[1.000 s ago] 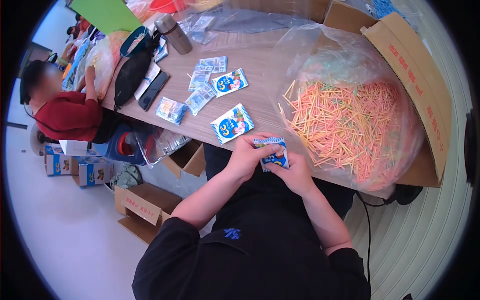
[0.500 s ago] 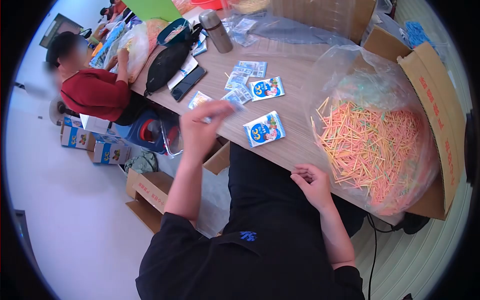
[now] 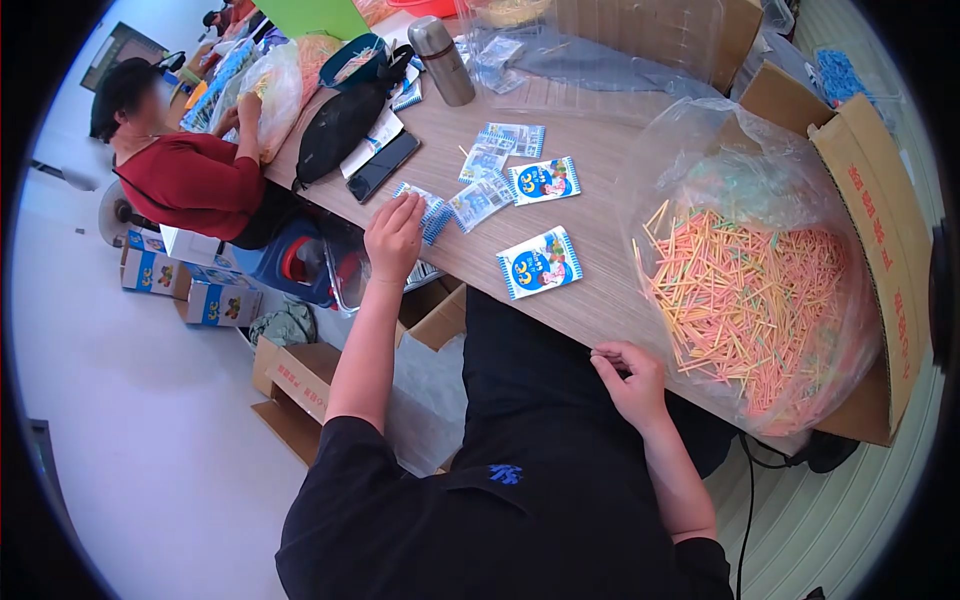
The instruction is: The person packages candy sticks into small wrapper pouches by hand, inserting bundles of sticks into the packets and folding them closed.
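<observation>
My left hand (image 3: pixel 394 240) is at the table's left front edge, its fingers closed together on the near side of a blue-and-white packet (image 3: pixel 432 213). Its fingertips partly cover that packet. Beside it lie several flat packets with a clear printed side up, one of them a see-through packet (image 3: pixel 481 200). To their right are two blue-and-white packets face up, an upper packet (image 3: pixel 544 181) and a lower packet (image 3: pixel 540 263). My right hand (image 3: pixel 632 382) rests by the front edge, loosely curled with the thumb apart, and nothing shows in it.
On the right, a clear bag of thin pastel sticks (image 3: pixel 745 300) sits in an open carton (image 3: pixel 880 260). Toward the back left are a steel flask (image 3: pixel 441 62), a phone (image 3: pixel 384 167) and a black pouch (image 3: pixel 340 130). A person in red (image 3: pixel 190 185) works farther left.
My left hand has moved down from above the packets, and its fingers are now on the leftmost packet. My right hand stays at the table edge. The view has shifted slightly.
</observation>
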Demonstrator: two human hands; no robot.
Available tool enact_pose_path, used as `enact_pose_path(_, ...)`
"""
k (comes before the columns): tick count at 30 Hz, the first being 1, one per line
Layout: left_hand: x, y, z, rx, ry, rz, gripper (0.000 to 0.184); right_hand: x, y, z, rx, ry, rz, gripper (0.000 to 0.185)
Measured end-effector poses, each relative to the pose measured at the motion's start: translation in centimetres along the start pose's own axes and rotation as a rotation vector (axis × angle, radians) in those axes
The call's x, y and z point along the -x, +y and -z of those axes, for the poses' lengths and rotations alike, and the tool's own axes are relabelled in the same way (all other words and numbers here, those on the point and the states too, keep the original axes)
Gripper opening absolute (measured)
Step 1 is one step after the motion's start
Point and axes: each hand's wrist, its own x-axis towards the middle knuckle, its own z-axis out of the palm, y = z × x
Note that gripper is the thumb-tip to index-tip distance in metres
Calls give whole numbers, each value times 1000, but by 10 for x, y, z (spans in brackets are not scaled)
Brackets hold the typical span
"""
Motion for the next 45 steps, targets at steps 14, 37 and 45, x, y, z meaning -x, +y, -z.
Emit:
enact_pose_path(14, 10, 7, -4, 35, -70, 56, 30, -1, -3, -2, 58, 28, 27, 10)
enact_pose_path(37, -68, -36, 28, -43, -1026, -207, 111, -1, -3, -5, 104, 55, 70, 8)
enact_pose_path(45, -58, -43, 29, 276, -1149, -24, 101, 0, -3, -4, 109, 81, 82, 7)
